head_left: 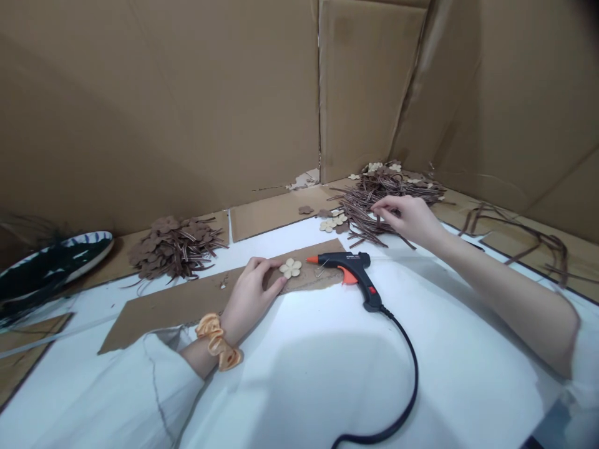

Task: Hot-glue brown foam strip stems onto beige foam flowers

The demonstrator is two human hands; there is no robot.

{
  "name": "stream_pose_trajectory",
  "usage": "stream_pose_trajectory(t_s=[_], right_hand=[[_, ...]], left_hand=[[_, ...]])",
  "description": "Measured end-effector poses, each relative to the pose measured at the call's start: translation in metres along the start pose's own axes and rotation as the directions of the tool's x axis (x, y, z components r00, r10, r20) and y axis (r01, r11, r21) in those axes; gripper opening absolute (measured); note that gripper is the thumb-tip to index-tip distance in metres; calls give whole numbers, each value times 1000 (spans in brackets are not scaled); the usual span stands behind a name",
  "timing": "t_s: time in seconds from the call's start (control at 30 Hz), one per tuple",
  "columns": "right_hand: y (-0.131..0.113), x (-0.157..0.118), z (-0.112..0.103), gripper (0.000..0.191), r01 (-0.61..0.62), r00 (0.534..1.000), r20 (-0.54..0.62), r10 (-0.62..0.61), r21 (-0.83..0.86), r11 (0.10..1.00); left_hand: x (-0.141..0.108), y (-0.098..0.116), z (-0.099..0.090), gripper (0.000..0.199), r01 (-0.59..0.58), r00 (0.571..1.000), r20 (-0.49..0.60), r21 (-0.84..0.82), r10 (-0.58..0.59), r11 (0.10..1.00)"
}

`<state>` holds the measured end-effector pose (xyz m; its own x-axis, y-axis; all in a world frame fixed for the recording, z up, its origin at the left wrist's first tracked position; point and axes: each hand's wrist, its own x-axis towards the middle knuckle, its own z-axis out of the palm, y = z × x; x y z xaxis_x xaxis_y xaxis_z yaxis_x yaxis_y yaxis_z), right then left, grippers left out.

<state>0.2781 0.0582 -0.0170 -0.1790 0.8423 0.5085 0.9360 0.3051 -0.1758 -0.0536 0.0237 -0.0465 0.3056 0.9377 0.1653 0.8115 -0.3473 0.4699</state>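
A cream flower (291, 268) is laid on a cardboard strip (187, 315), and the open left hand (250, 299) is rested just beside it. The pinched right hand (405, 218) is at a pile of brown strips (360, 209), but a hold cannot be told. A glue gun (350, 268) is left lying unheld.

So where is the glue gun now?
In the head view, the glue gun lies on the white sheet, just right of the cream flower on the cardboard strip, below the right hand.

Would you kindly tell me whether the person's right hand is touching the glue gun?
Apart. The head view shows the right hand at the brown strips, with a plain gap to the glue gun.
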Motion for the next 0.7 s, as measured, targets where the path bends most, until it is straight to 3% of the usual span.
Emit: stream_pose_trajectory(t_s=[0.17, 0.3, 0.5, 0.7], right_hand=[[-18, -6, -8, 21, -12, 978, -199, 70, 277, 961], [-23, -11, -7, 21, 164, 941, -321, -104, 167, 972], [-46, -23, -9, 25, 439, 783, -482, -394, -20, 898], [-84, -38, -18, 24, 648, 663, -489, -567, -4, 761]], left_hand=[[-2, 0, -1, 35, 10, 1000, 9, -5, -10, 1000], [-5, -1, -1, 32, -13, 1000, -13, -27, 13, 1000], [-8, -3, -1, 24, -27, 991, -132, -18, 25, 999], [-13, 3, -4, 19, -111, 954, -283, -16, 102, 994]])
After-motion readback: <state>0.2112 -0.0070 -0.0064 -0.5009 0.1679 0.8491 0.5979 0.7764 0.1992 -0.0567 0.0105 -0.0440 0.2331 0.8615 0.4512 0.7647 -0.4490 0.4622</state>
